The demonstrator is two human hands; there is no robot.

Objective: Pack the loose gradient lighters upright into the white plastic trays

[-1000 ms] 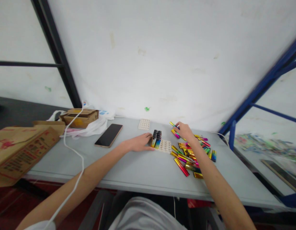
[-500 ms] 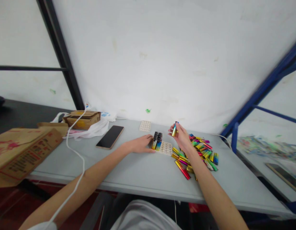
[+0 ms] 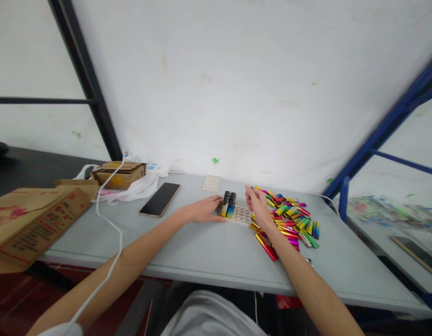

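A pale tray with round cups (image 3: 242,215) lies on the grey table. On its left part stand several shiny tubes with black tops (image 3: 229,205), in two rows, coloured gold and blue. My left hand (image 3: 206,209) rests on the table at the left side of these tubes, its fingers curved against them. Over the tray's right end is my right hand (image 3: 257,204), its fingers closed round a tube that is mostly hidden; only a bit of blue shows at the top. To the right of the tray, partly under my right forearm, lies a heap of metallic coloured tubes (image 3: 289,217).
A second pale tray (image 3: 211,182) lies near the wall. Left of it are a phone (image 3: 160,199), a small carton (image 3: 120,174) on a white bag and a large cardboard box (image 3: 44,219). A white cable (image 3: 121,233) hangs across my left forearm.
My right hand has come down and slightly left, towards the tray, and has turned with the tube, which showed clearly before. My left hand has stayed beside the standing tubes.
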